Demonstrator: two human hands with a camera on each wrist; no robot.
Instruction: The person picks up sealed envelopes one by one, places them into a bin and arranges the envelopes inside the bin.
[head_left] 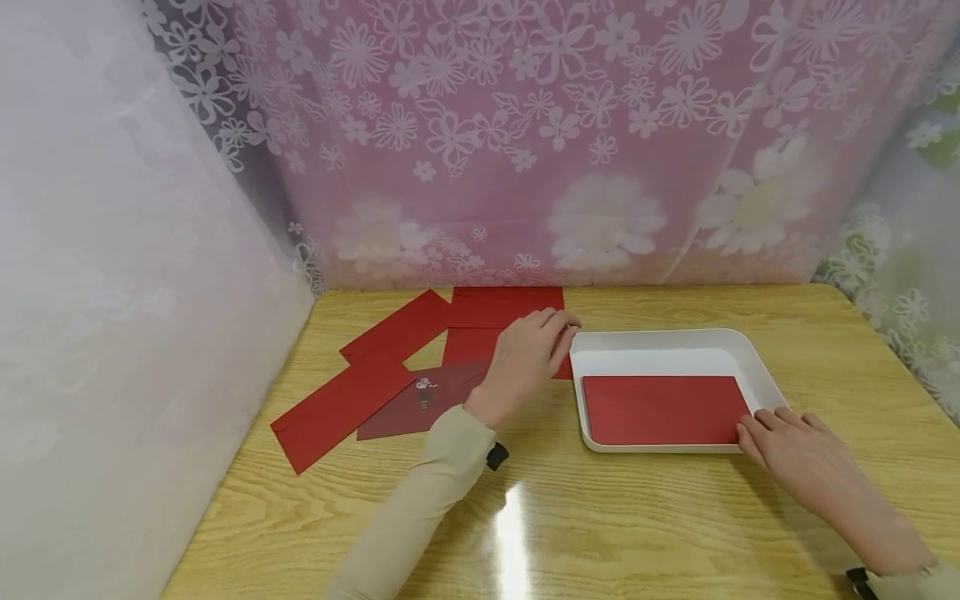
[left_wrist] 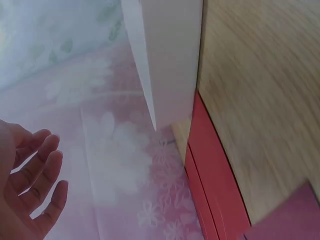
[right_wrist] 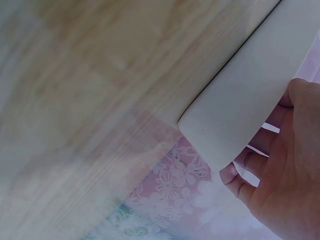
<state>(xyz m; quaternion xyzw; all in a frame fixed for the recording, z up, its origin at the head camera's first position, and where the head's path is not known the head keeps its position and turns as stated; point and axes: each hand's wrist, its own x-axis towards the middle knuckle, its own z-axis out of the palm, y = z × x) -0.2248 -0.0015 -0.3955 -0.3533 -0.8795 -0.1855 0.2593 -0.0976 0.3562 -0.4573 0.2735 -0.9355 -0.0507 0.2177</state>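
Observation:
A white tray [head_left: 660, 362] sits on the right of the table with a red envelope [head_left: 660, 410] lying flat along its front half. At the tray's front right corner my right hand [head_left: 806, 462] rests its fingers on the rim, thumb beside the envelope's corner. In the right wrist view the fingers of that hand [right_wrist: 280, 175] reach over the rim, their inner side partly hidden by the tray wall [right_wrist: 245, 95]. My left hand [head_left: 525, 358] hovers by the tray's back left corner, fingers loosely bent. Nothing lies in the left hand [left_wrist: 32, 185] in the left wrist view.
Left of the tray, red envelopes [head_left: 341, 412] lie scattered and overlapping on the wooden table [head_left: 615, 525], several in all. A darker maroon envelope [head_left: 390, 414] with a small printed motif is partly covered. A pink flowered curtain [head_left: 465, 167] hangs behind the table.

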